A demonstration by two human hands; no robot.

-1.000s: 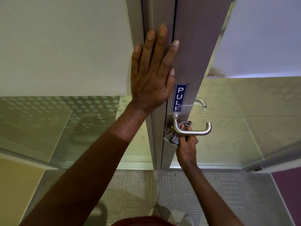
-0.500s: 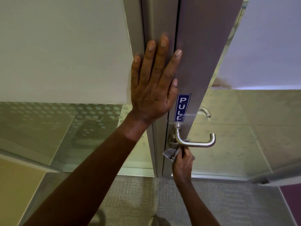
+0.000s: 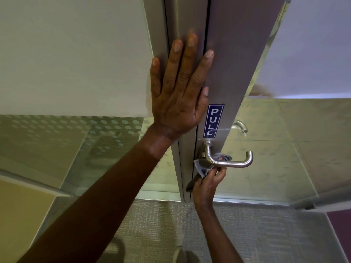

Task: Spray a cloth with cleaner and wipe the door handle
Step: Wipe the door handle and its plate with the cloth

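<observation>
A brushed steel lever handle point(image 3: 230, 161) sticks out from the grey metal door stile point(image 3: 233, 73), just below a blue PULL sign point(image 3: 213, 120). My right hand point(image 3: 206, 185) is under the handle, gripping a grey cloth point(image 3: 202, 168) that is bunched against the inner bend of the lever and partly wrapped behind it. My left hand point(image 3: 180, 88) lies flat, fingers spread, pressed on the door edge and frame above the handle. No spray bottle is in view.
Glass panels with a frosted dot band point(image 3: 79, 133) flank the door. A second handle point(image 3: 240, 127) shows through the glass on the far side. Grey carpet point(image 3: 161, 224) lies below, and a shoe tip point(image 3: 179, 255) is at the bottom edge.
My right hand dropped from around the lever to just beneath it and the cloth shifted toward the handle's base. The left hand stayed pressed on the door.
</observation>
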